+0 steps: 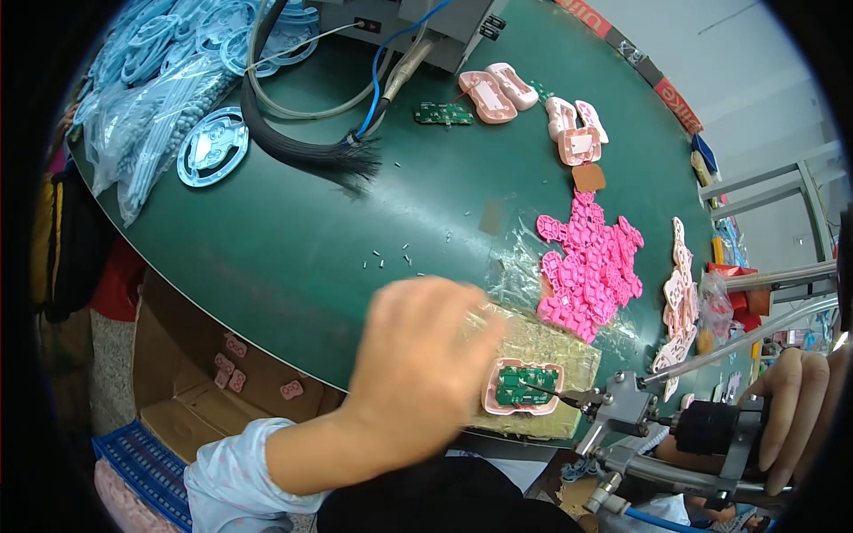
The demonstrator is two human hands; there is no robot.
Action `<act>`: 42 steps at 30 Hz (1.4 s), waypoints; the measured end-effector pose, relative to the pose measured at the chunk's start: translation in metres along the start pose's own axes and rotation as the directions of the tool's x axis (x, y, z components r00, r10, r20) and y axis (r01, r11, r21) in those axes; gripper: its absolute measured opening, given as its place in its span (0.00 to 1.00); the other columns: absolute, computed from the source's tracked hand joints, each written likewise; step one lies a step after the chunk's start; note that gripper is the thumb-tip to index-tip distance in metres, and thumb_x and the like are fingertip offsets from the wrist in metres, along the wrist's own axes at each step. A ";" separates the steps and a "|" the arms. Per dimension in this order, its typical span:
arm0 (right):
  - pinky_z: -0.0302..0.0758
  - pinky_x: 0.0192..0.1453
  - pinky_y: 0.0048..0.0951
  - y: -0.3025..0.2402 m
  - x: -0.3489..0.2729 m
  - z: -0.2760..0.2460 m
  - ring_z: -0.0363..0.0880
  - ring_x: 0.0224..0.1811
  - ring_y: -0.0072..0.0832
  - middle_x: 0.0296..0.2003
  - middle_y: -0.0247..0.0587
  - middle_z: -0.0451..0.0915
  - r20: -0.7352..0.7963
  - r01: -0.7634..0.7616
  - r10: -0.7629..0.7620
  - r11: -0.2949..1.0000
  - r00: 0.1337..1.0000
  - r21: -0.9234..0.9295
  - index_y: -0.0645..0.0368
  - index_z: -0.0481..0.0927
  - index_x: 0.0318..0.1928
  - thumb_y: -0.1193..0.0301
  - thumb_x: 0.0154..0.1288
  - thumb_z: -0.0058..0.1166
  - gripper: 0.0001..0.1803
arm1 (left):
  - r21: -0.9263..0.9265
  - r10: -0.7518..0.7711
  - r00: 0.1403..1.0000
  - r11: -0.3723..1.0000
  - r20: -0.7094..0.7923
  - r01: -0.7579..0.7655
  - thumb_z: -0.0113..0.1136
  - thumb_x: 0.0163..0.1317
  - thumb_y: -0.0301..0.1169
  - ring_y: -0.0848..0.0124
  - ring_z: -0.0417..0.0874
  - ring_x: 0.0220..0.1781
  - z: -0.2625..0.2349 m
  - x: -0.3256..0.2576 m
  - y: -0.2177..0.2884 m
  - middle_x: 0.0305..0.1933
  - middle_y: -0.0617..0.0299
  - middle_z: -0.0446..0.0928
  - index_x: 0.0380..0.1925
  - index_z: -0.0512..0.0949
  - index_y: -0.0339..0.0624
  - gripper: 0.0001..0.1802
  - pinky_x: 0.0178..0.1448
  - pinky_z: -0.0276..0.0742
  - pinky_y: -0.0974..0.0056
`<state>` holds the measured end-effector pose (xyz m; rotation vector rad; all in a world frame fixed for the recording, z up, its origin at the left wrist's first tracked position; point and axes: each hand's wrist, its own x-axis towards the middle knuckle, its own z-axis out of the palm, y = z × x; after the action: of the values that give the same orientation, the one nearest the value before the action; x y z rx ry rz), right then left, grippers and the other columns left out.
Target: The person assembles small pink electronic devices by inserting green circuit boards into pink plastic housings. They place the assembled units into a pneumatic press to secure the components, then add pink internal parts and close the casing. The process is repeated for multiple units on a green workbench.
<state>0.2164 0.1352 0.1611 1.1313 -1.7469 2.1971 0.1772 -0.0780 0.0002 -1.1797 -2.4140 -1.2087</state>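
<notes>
My right hand [789,410] is wrapped round the black body of a power screwdriver [711,428] with metal fittings and hoses. Its thin bit reaches over a green circuit board [526,385], which lies inside a pale pink plastic shell [494,398]. Whether the tip touches the board I cannot tell. That shell rests on a tape-covered yellowish block [570,362] at the table's near edge. Just left of it, my left hand [426,351] hovers over the block's edge, smeared by motion; what its fingers hold, if anything, does not show.
Loose screws [407,258] are scattered on the green table [311,240]. Bright pink parts [591,262] are heaped beyond the block. Pink shells [489,96] and another board [442,114] lie farther back, near a grey machine [426,31]. Light blue rings [213,147] fill the far left.
</notes>
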 end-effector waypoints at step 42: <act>0.80 0.32 0.30 0.011 0.003 0.024 0.79 0.24 0.27 0.24 0.35 0.76 -0.032 -0.224 0.222 0.965 0.974 -0.135 0.52 0.61 0.61 0.70 0.70 0.50 0.22 | 0.065 0.154 0.910 0.979 0.385 -0.194 0.52 0.52 0.33 0.53 0.72 0.54 0.040 -0.042 0.066 0.46 0.48 0.73 0.34 0.81 0.29 0.18 0.65 0.66 0.57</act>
<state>0.2199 0.1094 0.1559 0.9234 -2.0747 2.1536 0.2600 -0.0486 -0.0072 -1.6875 -2.5211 -0.8556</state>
